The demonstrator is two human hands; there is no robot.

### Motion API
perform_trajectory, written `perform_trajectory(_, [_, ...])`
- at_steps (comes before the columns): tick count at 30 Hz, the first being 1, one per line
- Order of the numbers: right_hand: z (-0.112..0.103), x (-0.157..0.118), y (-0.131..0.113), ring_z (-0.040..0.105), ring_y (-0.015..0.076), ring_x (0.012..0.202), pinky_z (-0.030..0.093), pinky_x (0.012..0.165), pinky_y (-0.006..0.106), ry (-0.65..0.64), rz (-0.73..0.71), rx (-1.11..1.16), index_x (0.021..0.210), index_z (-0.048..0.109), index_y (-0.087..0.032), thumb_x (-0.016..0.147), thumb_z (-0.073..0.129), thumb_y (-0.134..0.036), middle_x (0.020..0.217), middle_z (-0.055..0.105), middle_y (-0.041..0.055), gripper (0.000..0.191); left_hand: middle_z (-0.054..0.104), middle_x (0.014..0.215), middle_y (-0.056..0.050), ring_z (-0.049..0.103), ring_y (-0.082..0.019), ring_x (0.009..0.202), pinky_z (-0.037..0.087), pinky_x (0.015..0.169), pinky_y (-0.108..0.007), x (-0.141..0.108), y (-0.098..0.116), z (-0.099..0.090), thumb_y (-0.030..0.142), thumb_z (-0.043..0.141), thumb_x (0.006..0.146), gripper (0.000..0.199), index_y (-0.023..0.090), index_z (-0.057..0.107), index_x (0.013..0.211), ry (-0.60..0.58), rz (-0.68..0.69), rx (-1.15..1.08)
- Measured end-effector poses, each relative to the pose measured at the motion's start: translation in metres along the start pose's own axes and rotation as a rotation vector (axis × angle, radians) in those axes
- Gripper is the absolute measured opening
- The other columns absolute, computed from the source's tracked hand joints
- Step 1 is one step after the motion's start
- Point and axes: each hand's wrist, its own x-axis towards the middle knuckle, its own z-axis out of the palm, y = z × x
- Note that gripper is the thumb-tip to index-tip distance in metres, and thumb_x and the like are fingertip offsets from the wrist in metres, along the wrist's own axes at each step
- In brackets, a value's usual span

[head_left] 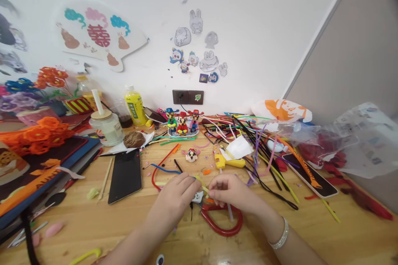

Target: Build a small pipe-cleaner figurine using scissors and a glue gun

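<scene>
Yellow strip [204, 189], well off back edge of surface [124, 227] | likely light, bendy; grip near ends | right hand [231, 191]: pinched on strip | left hand [178, 193]: curled, hold cannot tell

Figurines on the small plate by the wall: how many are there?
3: the left figurine in green, the middle figurine in red, the right figurine beside it. More may be hidden behind.

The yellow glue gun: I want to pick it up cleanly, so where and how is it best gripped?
Probably by the handle, from the near side with the right hand: the glue gun lies flat, handle pointing right, and white paper crowds its far side.
</scene>
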Motion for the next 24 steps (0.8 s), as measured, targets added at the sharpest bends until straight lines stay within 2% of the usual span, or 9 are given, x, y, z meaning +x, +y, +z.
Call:
perform_trajectory(5, [0.005, -0.001, 0.0, 0.044, 0.0069, 0.043, 0.034, 0.043, 0.018, -0.039, -0.004, -0.009, 0.065, 0.058, -0.015, 0.071, 0.061, -0.033, 0.05, 0.053, -0.0034, 0.02, 0.062, 0.071, -0.007, 0.053, -0.017, 0.066, 0.046, 0.06, -0.029, 0.0, 0.001, 0.003, 0.023, 0.029, 0.088, 0.03, 0.013, 0.057, 0.083, 0.018, 0.04, 0.024])
perform_trajectory(8, [0.009, 0.002, 0.004, 0.043, 0.0064, 0.042, 0.032, 0.041, 0.018, 0.076, -0.032, 0.031, 0.066, 0.057, -0.014, 0.07, 0.062, -0.036, 0.048, 0.051, -0.0043, 0.022, 0.062, 0.071, -0.007, 0.055, -0.017, 0.064, 0.047, 0.058, -0.029, -0.002, -0.001, 0.008, 0.022, 0.029, 0.088, 0.029, 0.013, 0.056, 0.086, 0.063, 0.028, 0.02])
perform_trajectory(12, [0.019, 0.007, 0.009, 0.042, 0.0061, 0.04, 0.033, 0.041, 0.018, 0.254, -0.12, 0.2, 0.065, 0.055, -0.014, 0.069, 0.062, -0.04, 0.047, 0.049, -0.0049, 0.027, 0.064, 0.072, -0.008, 0.058, -0.016, 0.065, 0.049, 0.058, -0.027, -0.007, -0.001, 0.019, 0.018, 0.035, 0.086, 0.024, 0.012, 0.054, 0.098, 0.21, -0.012, -0.011])
perform_trajectory(16, [0.035, 0.009, 0.004, 0.043, 0.0066, 0.042, 0.034, 0.043, 0.019, 0.387, -0.196, 0.377, 0.064, 0.054, -0.015, 0.068, 0.063, -0.04, 0.048, 0.05, -0.0045, 0.027, 0.068, 0.073, -0.006, 0.062, -0.014, 0.064, 0.05, 0.06, -0.022, -0.004, 0.007, 0.027, 0.015, 0.041, 0.083, 0.019, 0.015, 0.057, 0.092, 0.317, -0.182, -0.136])
perform_trajectory(19, [0.045, 0.009, 0.0, 0.044, 0.0075, 0.045, 0.036, 0.045, 0.019, 0.495, -0.258, 0.424, 0.063, 0.053, -0.015, 0.069, 0.061, -0.04, 0.05, 0.05, -0.004, 0.027, 0.069, 0.071, -0.003, 0.063, -0.013, 0.061, 0.05, 0.057, -0.019, 0.002, 0.018, 0.027, 0.017, 0.044, 0.082, 0.016, 0.017, 0.06, 0.085, 0.322, -0.318, -0.266])
perform_trajectory(21, [0.049, 0.009, 0.0, 0.045, 0.0084, 0.047, 0.037, 0.047, 0.02, 0.528, -0.285, 0.399, 0.062, 0.052, -0.016, 0.071, 0.058, -0.04, 0.05, 0.049, -0.0039, 0.026, 0.068, 0.069, -0.003, 0.063, -0.012, 0.059, 0.049, 0.054, -0.019, 0.004, 0.023, 0.026, 0.019, 0.046, 0.081, 0.014, 0.018, 0.061, 0.081, 0.302, -0.409, -0.343])
perform_trajectory(24, [0.047, 0.009, 0.002, 0.045, 0.0094, 0.049, 0.037, 0.048, 0.021, 0.528, -0.299, 0.238, 0.063, 0.052, -0.016, 0.074, 0.055, -0.036, 0.052, 0.048, -0.0035, 0.023, 0.068, 0.069, -0.002, 0.062, -0.013, 0.061, 0.049, 0.056, -0.02, 0.003, 0.024, 0.024, 0.02, 0.047, 0.08, 0.014, 0.018, 0.061, 0.079, 0.292, -0.495, -0.409])
